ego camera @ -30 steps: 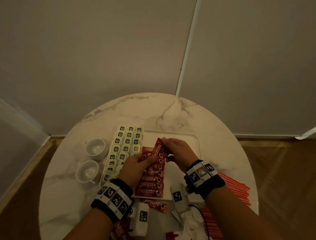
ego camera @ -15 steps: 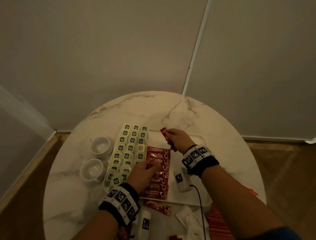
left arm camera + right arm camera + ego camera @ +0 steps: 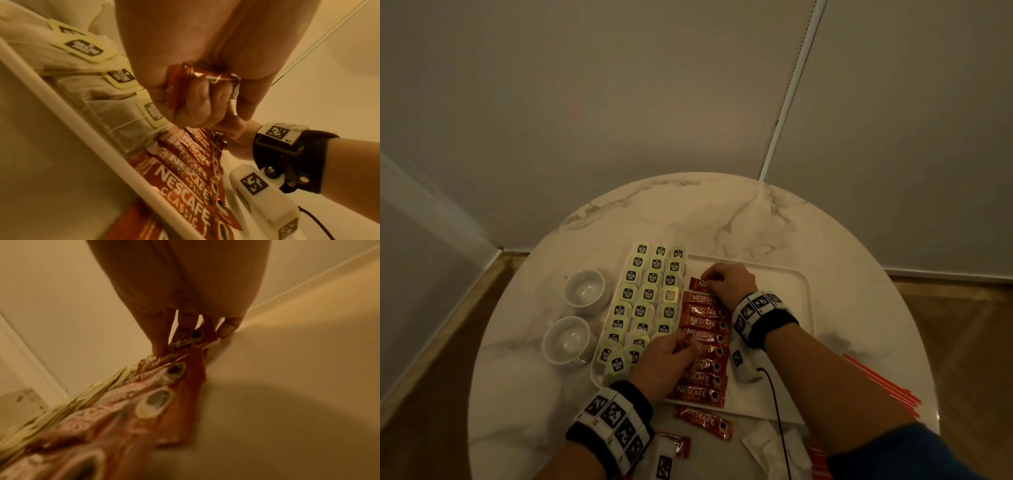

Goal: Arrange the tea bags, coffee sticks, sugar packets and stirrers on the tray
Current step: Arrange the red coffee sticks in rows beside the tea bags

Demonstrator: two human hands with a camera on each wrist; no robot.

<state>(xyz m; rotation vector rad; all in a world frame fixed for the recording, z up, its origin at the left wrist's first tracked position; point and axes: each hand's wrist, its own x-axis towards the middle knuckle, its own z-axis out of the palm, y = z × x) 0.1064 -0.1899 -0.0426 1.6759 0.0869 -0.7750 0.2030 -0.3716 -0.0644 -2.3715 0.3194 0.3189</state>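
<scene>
Now the stick [image 3: 698, 284] that was in the air half a second ago is down at the far end of the coffee column [image 3: 702, 346] on the tray [image 3: 803, 291], right hand [image 3: 729, 284] still pinching it. Column nearly full; sugar and stirrers [image 3: 887, 387] remain. Left wrist view alone shows the left hand [image 3: 195, 68] fisted on spare sticks [image 3: 203, 78].

A round, marble-patterned surface [image 3: 722, 212] is seen from above. A white tray [image 3: 803, 308] is set on it, under both hands. Two white cups [image 3: 585, 287] are stood just left of the left hand [image 3: 667, 359]. Two loose coffee sticks [image 3: 703, 420] are laid on the surface just behind the left hand's wrist. Red stirrers [image 3: 883, 389] are laid well right of the right hand [image 3: 729, 281], near the rim.
</scene>
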